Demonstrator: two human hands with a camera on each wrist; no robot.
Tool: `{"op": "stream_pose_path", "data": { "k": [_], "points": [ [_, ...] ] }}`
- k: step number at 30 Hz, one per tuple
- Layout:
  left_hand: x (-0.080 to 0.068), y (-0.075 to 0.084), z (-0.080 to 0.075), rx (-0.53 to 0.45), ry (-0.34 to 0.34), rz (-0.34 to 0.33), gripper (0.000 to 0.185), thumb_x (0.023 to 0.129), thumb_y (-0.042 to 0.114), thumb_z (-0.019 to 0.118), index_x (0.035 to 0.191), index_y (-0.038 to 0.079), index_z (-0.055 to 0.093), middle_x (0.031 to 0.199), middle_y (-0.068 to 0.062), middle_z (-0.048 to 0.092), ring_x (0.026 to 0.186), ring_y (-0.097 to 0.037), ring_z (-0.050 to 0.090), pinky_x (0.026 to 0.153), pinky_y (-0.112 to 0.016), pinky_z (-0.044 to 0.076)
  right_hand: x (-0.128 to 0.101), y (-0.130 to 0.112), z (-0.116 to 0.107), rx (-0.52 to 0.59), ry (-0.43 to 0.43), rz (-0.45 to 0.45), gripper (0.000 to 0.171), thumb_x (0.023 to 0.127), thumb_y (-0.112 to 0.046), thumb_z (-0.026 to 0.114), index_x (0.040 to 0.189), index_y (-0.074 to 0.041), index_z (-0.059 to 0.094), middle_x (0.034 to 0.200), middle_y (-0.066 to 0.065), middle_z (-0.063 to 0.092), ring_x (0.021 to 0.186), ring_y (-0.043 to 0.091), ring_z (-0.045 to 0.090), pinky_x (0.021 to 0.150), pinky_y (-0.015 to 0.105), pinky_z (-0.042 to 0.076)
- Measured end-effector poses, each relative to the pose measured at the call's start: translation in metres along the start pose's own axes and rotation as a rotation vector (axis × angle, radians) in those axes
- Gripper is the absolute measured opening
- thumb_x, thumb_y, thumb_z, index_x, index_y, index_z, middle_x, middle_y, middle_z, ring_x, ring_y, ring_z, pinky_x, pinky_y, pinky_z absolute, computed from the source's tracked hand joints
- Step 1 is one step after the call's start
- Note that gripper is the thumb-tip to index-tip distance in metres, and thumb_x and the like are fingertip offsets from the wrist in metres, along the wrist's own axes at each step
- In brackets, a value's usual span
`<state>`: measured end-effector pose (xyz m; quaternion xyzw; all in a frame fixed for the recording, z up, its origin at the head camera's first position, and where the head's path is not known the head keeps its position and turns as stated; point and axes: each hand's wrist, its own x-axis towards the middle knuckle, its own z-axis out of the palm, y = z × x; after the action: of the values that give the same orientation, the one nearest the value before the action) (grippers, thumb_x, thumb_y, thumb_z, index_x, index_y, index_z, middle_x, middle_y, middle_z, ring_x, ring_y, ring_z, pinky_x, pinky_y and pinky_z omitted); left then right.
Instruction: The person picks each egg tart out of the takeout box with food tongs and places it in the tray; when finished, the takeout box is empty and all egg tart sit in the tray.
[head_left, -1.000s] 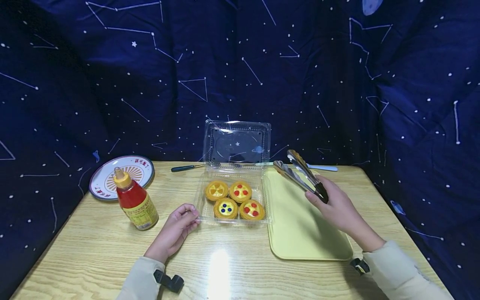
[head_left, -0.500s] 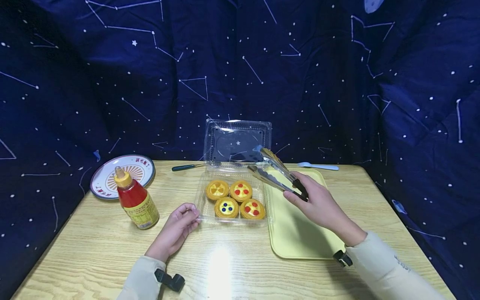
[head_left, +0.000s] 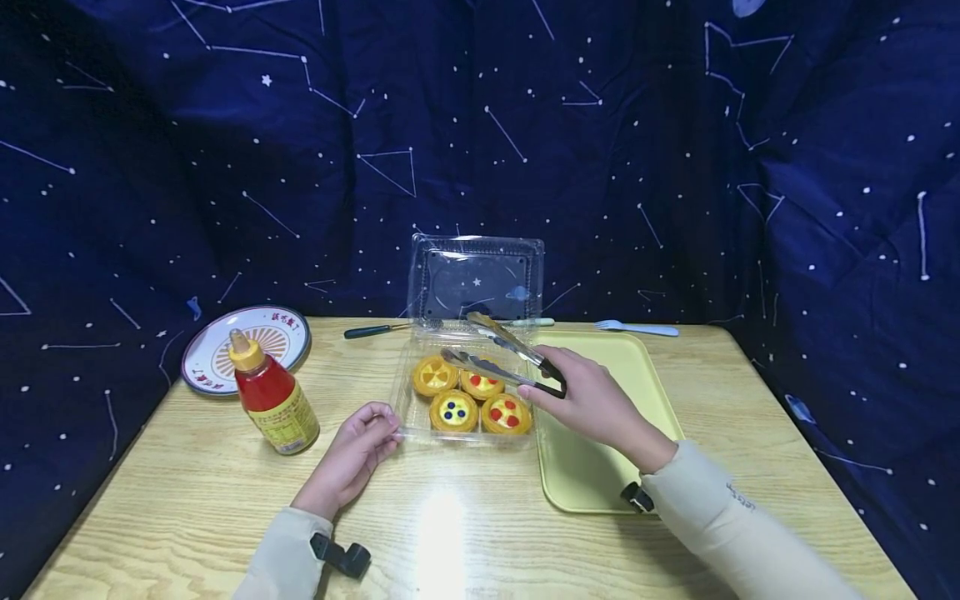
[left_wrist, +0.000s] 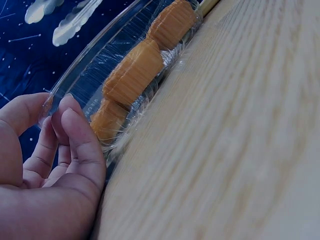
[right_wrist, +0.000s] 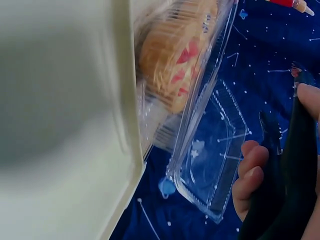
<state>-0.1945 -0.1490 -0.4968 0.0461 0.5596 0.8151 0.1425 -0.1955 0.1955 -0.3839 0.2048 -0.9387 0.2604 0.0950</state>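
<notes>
In the head view my right hand (head_left: 588,396) grips metal tongs (head_left: 517,343) by their black handles. The tongs' arms are spread and hang over the back tarts, partly covering a red-dotted egg tart (head_left: 482,383). Several tarts sit in a clear plastic clamshell box (head_left: 412,427) with its lid (head_left: 476,279) raised: one with orange wedges (head_left: 435,377), one with blue dots (head_left: 453,412), another with red dots (head_left: 506,414). My left hand (head_left: 360,454) pinches the box's near left corner; in the left wrist view its fingertips (left_wrist: 75,117) meet the rim.
A yellow tray (head_left: 592,487) lies right of the box, under my right forearm. At left stand a red sauce bottle (head_left: 277,400) and a patterned plate (head_left: 210,350). Along the back edge lie a blue fork (head_left: 637,328) and a dark-handled utensil (head_left: 367,331).
My right hand has carried the spread tongs leftward, from above the tray to above the tarts. My left hand stays at the box's corner.
</notes>
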Motion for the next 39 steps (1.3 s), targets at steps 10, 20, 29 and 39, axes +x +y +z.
{"op": "stream_pose_path", "data": {
  "k": [10, 20, 29, 39],
  "points": [
    [0.000, 0.001, -0.001, -0.010, 0.029, -0.007, 0.008, 0.097, 0.006, 0.060, 0.101, 0.009, 0.053, 0.093, -0.003, 0.060, 0.084, -0.013, 0.061, 0.074, -0.022, 0.052, 0.016, -0.009, 0.020, -0.155, -0.048, -0.034, 0.065, 0.089, -0.054, 0.067, 0.135, -0.010, 0.058, 0.129, 0.009, 0.063, 0.113, 0.029, 0.062, 0.091, 0.049, 0.052],
    [0.000, 0.000, -0.001, -0.011, 0.005, 0.005, 0.007, 0.098, 0.006, 0.059, 0.101, 0.010, 0.054, 0.092, -0.002, 0.060, 0.083, -0.012, 0.061, 0.074, -0.022, 0.052, 0.027, -0.008, 0.032, -0.276, -0.075, -0.092, 0.058, 0.092, -0.049, 0.067, 0.135, -0.012, 0.060, 0.119, 0.012, 0.067, 0.096, 0.030, 0.068, 0.072, 0.048, 0.057],
    [-0.001, 0.001, 0.000, -0.001, 0.016, -0.012, 0.008, 0.097, 0.007, 0.060, 0.100, 0.011, 0.054, 0.092, -0.002, 0.059, 0.083, -0.011, 0.061, 0.075, -0.022, 0.053, 0.036, -0.006, 0.044, -0.301, -0.121, -0.061, 0.056, 0.090, -0.050, 0.069, 0.133, -0.015, 0.062, 0.111, 0.005, 0.068, 0.087, 0.022, 0.065, 0.067, 0.042, 0.056],
    [0.000, 0.001, 0.001, -0.002, 0.033, -0.018, 0.008, 0.097, 0.005, 0.059, 0.101, 0.010, 0.053, 0.092, -0.003, 0.059, 0.082, -0.012, 0.062, 0.075, -0.022, 0.053, 0.040, -0.009, 0.050, -0.335, -0.168, -0.041, 0.056, 0.088, -0.050, 0.070, 0.134, -0.018, 0.062, 0.100, 0.003, 0.066, 0.074, 0.015, 0.056, 0.058, 0.034, 0.050]
  ]
}}
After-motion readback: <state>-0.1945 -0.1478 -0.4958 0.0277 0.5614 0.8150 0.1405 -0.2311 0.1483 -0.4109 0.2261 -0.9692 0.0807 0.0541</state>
